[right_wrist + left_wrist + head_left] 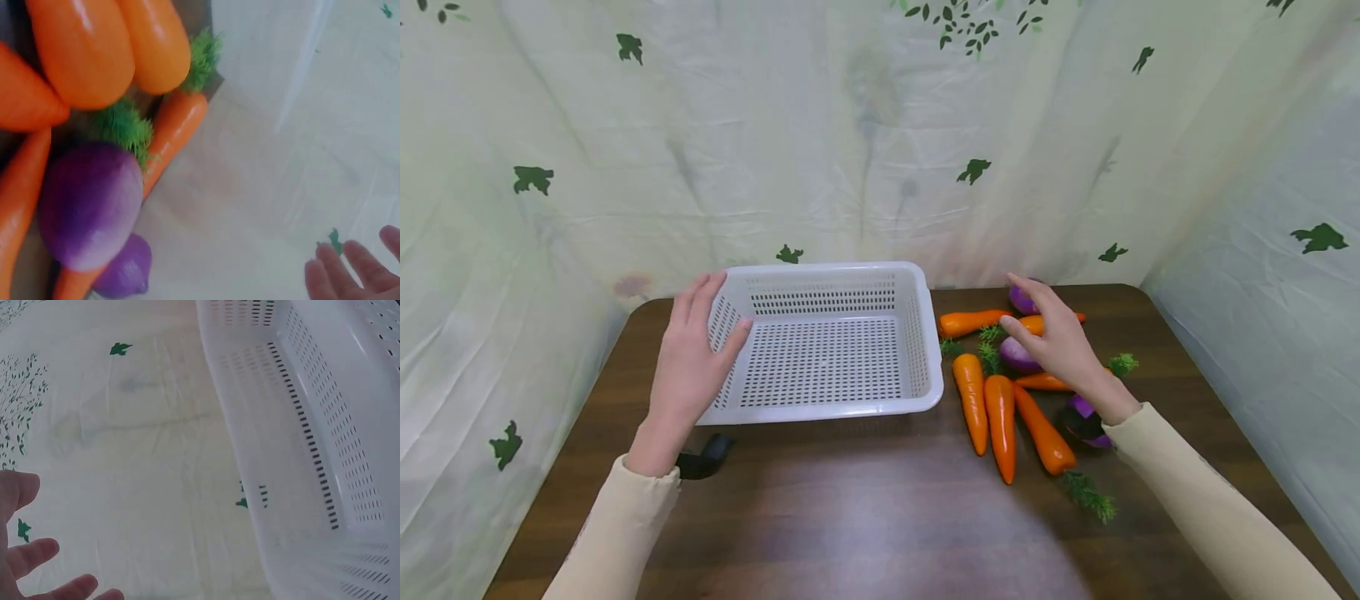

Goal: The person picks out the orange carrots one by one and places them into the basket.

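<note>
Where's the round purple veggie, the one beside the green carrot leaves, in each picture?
Head: purple vegetable, right of centre, partly behind the right hand.
Left wrist: not in it.
Right wrist: lower left, the bigger purple one.
Shared landmark: green-printed cloth, in all three.

In the head view I read even, diffuse, moderately bright light, with a broad pale glare on the table (872, 504), narrow highlights along the carrots (1002, 417) and soft shading below the front rim of the basket (820, 410); the sleeves (1210, 508) appear stretched toward the lower corners. In the left wrist view I register a dimmer, hazy picture of low contrast, with the cloth (156, 512) greyed and softly resolved. In the right wrist view I note blurred carrot outlines, small white highlights and dark gaps between the carrots.
</note>
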Tool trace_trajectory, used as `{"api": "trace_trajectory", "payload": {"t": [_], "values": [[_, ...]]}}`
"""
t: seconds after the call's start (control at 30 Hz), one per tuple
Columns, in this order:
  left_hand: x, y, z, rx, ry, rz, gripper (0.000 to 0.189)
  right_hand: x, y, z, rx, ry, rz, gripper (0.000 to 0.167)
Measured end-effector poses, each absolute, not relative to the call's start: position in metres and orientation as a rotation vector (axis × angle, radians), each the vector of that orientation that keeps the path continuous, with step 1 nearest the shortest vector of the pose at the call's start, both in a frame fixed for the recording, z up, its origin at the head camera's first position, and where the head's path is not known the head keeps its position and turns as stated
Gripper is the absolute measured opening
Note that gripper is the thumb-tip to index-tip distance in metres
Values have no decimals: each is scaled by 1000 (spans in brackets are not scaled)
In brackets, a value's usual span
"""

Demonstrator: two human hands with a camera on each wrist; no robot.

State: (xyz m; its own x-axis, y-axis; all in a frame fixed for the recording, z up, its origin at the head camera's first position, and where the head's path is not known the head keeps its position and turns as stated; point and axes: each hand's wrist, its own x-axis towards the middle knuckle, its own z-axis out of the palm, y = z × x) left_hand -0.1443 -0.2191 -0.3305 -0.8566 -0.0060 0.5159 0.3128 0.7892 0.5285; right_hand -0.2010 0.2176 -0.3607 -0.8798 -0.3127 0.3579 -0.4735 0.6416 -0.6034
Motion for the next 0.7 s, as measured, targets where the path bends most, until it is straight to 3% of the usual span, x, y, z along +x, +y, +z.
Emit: {"api": "trace_trajectory", "payload": {"t": [0.33,0.7], "values": [[-135,-259,-330,-179,-2457,-1104,61,-189,219,-372,595,-2579,1477,54],[-146,-309,-362,-106,-2262,-1686,53,-180,211,-401,566,-2597,1692,54]]}}
